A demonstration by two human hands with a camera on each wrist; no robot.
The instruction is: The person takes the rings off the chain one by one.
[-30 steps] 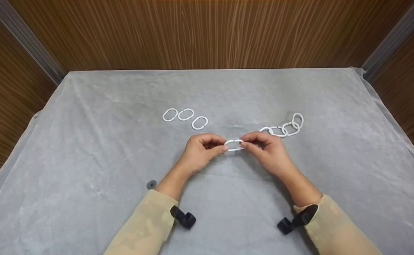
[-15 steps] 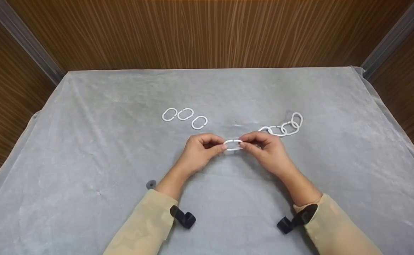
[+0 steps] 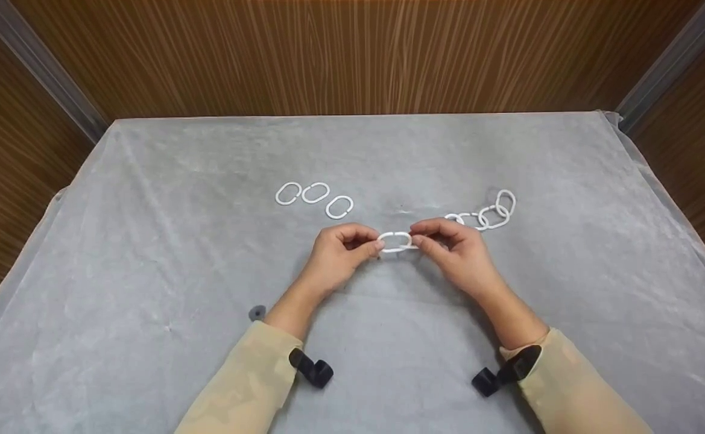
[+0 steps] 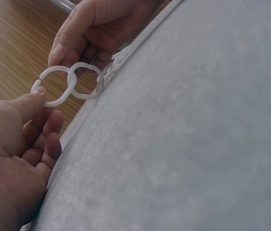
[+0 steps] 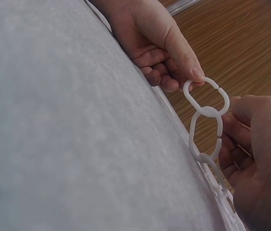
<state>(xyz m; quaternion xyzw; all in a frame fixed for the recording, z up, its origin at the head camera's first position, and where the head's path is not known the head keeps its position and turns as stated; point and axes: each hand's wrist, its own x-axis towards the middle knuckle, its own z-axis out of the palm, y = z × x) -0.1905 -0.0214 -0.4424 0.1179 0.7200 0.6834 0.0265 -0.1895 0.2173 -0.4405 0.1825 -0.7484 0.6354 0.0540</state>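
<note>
Above the middle of the grey table [image 3: 147, 253], the left hand [image 3: 343, 250] pinches one end of a white link [image 3: 393, 250] between thumb and forefinger. The right hand [image 3: 458, 250] stands beside the opposite end, thumb and forefinger parted, nothing visibly gripped; fingertip contact cannot be confirmed. The held link passes through a second link [image 5: 192, 137], which continues into the chain [image 3: 483, 222] lying right of centre, its end turned toward the far edge.

Judged from this arrangement, the step in hand is attaching the held link, and the join appears made. The next move probably calls for confirming the engagement, lowering the link to the table and withdrawing the right hand without snagging the chain.

The held link is a slender, rounded white oval with a narrow gap in its outline. Three loose links [image 3: 314, 202] of matching form lie unjoined left of centre, toward the far edge.
</note>
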